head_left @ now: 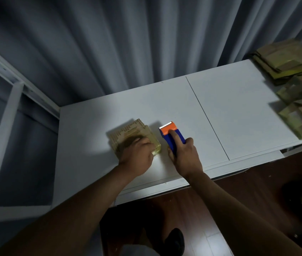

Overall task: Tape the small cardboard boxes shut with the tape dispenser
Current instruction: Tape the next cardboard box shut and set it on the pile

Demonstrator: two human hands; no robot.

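Left hand (137,154) presses flat on the small box (131,137); right hand (183,156) grips the tape dispenser (172,135) just right of it, blade pointing away.

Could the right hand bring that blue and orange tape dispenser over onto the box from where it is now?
Probably yes. The right hand already grips the dispenser just beside the box, with only bare table between. The left hand rests on the box's near part; its far part is free.
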